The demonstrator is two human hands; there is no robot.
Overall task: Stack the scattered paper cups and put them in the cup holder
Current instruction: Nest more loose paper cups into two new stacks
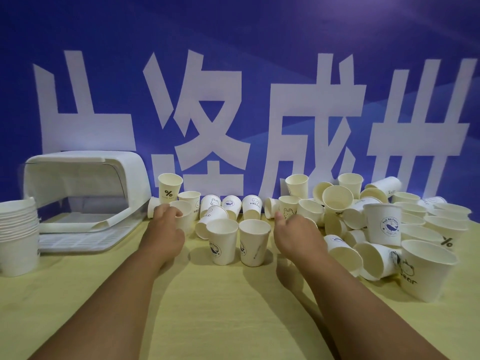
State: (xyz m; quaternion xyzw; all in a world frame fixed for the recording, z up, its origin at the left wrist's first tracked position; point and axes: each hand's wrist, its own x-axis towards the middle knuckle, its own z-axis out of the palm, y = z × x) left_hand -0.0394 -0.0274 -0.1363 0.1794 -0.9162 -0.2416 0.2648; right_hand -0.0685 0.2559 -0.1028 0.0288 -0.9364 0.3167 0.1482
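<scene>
Several white paper cups lie scattered across the yellow table (215,302), upright and tipped, mostly from the middle to the right. My left hand (166,224) grips the rim of an upright cup (185,216) left of centre. My right hand (296,229) reaches into the pile beside a cup with a rabbit print (287,207); its fingers are hidden, so whether it holds anything is unclear. Two upright cups (222,241) (254,242) stand between my hands. A stack of nested cups (18,235) stands at the far left. The white cup holder (85,193) sits behind it with its lid raised.
A blue banner (233,74) with large white characters closes off the back of the table. A large upright cup (426,268) stands near the right edge. Bare tablecloth lies in front, between my forearms.
</scene>
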